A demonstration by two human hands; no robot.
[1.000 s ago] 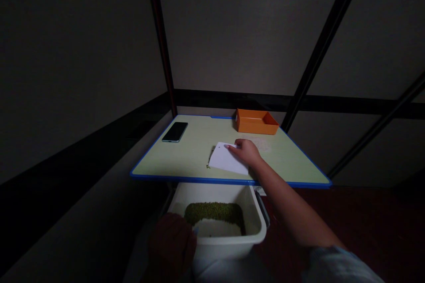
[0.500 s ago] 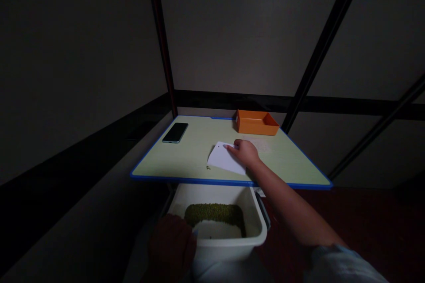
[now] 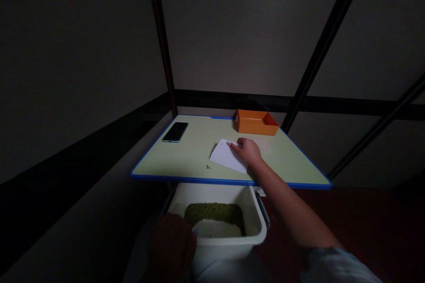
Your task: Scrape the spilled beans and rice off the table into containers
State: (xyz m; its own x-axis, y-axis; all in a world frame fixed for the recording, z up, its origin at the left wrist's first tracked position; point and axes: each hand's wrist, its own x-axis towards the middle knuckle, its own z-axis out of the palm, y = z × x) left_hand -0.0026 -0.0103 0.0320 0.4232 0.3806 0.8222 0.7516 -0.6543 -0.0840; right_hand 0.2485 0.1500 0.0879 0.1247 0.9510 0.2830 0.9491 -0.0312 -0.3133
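My right hand (image 3: 249, 152) pinches a thin white scraper (image 3: 229, 155) with a small hole near its far left corner, thumb on top. The scraper is tilted low over the pale table (image 3: 186, 159). A few small green beans (image 3: 208, 167) lie by its left edge; what is under it is hidden. Below the table's front edge stands a white tub (image 3: 229, 242), with a layer of green beans (image 3: 214, 210) along its back and right side. My left hand (image 3: 172, 243), in deep shadow, is closed at the tub's front left rim; a small bluish bit shows by its thumb.
A phone (image 3: 175, 132) lies at the table's left side. An orange open box (image 3: 257, 128) stands at the back right, with a faint pale patch (image 3: 262, 143) on the tabletop before it. A blue rim (image 3: 192, 180) edges the table; walls stand behind and left.
My right hand and the scraper shifted slightly left, then back right and a little away from me. A few beans now lie exposed on the table. My left hand has stayed at the tub.
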